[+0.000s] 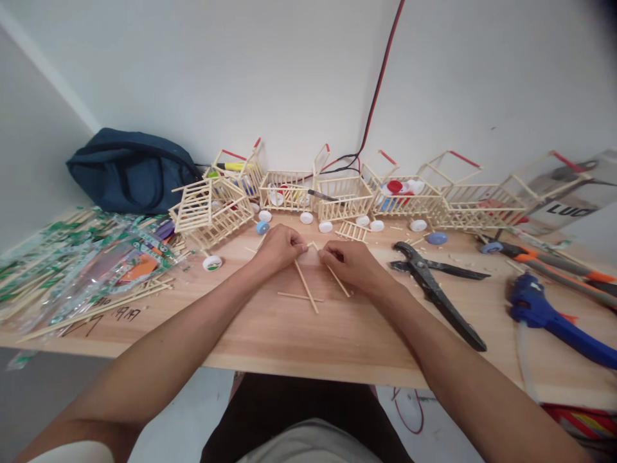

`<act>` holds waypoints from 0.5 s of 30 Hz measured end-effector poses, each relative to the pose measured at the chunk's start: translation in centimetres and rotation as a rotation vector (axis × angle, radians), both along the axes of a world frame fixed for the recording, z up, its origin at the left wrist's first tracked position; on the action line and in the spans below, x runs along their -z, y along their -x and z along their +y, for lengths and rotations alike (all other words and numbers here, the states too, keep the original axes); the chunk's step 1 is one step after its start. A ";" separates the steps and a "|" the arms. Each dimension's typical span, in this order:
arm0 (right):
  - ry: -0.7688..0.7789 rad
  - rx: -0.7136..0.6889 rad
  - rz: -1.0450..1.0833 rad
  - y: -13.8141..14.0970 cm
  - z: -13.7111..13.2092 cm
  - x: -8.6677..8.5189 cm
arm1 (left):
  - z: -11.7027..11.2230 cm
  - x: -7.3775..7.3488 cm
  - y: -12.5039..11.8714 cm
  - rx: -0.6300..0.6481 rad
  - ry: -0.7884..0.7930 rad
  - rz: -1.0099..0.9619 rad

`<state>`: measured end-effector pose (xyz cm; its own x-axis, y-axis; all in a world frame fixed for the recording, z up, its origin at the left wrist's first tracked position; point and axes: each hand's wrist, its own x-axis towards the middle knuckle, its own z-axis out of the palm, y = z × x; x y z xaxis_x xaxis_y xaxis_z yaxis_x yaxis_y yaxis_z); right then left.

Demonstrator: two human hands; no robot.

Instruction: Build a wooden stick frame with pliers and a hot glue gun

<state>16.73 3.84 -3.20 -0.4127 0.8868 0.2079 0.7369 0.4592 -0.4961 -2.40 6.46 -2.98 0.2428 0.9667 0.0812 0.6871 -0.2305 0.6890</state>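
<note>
My left hand (pixel 279 249) and my right hand (pixel 349 262) rest close together on the wooden table (pixel 308 334), both with fingers curled in a pinch. Each pinches thin wooden sticks (pixel 308 289) that meet between the hands and slant toward me on the tabletop. One more short stick lies flat across them just below the hands. Behind the hands stands a row of small stick-built carts (pixel 337 196) with red handles, along the wall.
Black shears (pixel 434 289) lie right of my right hand. A blue glue gun (pixel 544 315) and orange-handled pliers (pixel 554 260) lie at the far right. Green stick packets (pixel 81 263) and a dark blue bag (pixel 130 170) sit left. Bottle caps (pixel 263 227) dot the table.
</note>
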 end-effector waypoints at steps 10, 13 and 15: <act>0.038 0.106 0.166 -0.5 0.4 0.1 | 0.2 -1.3 1.4 0.109 0.103 -0.133; 0.036 0.068 0.170 -0.4 0.1 0.1 | -0.2 -2.8 2.1 0.116 0.172 -0.192; 0.026 -0.005 0.166 -0.4 -0.1 0.1 | -0.4 -3.6 2.5 0.088 0.228 -0.221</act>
<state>17.09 3.76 -3.28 -0.3789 0.8910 0.2500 0.6418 0.4477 -0.6226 -4.91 6.10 0.67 0.3274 0.9419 -0.0752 0.4994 -0.1049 0.8600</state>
